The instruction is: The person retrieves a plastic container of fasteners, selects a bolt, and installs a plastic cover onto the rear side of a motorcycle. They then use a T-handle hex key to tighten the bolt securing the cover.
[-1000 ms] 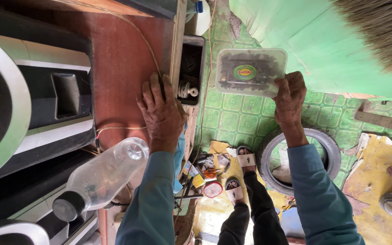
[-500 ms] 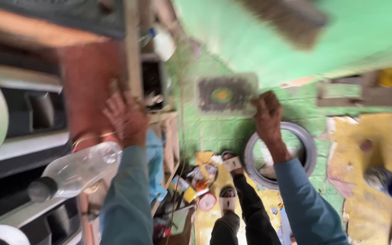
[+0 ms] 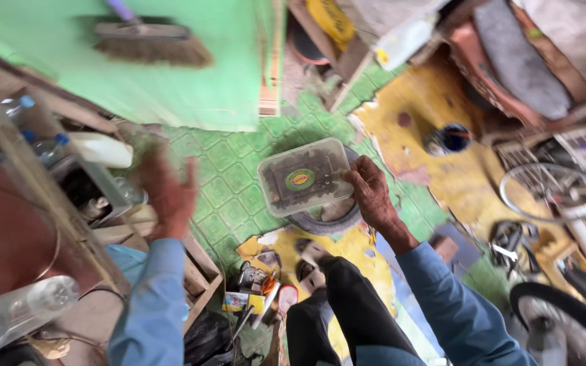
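The right hand pinches the right short edge of a clear lidded plastic container, its long axis running leftward from those fingers above the green tiled floor, while the blurred left hand hangs open-fingered, well apart.

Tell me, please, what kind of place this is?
Probably a small bicycle repair workshop. A spoked bicycle wheel and a loose tyre lie on the green tiled floor, hand tools are scattered below, and the right hand holds a clear plastic box.
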